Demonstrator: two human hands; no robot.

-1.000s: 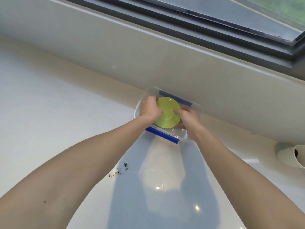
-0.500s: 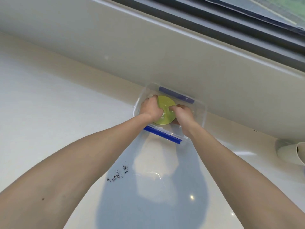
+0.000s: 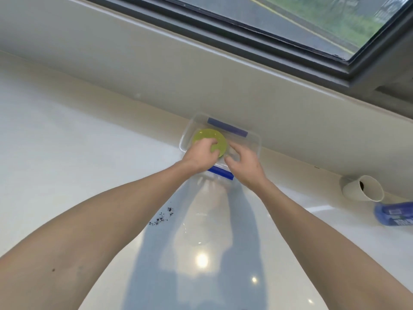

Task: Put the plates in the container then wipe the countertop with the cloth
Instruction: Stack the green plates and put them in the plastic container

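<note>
A clear plastic container [image 3: 256, 139] with blue clips stands on the white countertop [image 3: 67, 153] against the back wall. A round green plate [image 3: 209, 137] lies in its left half. My left hand [image 3: 199, 154] rests over the plate's near edge, with its fingers curled on the plate. Just right of the plate, my right hand [image 3: 244, 163] hovers over the container's near rim with relaxed fingers, holding nothing. No cloth is in view.
Dark crumbs [image 3: 163, 217] are scattered on the countertop in front of the container, to the left. A paper cup [image 3: 363, 188] lies on its side at the right, with a blue bottle [image 3: 395, 214] beside it. A window sill wall runs behind.
The green plate has gone from tilted between both hands to lying in the container's left half. My right hand has let go and pulled back to the right.
</note>
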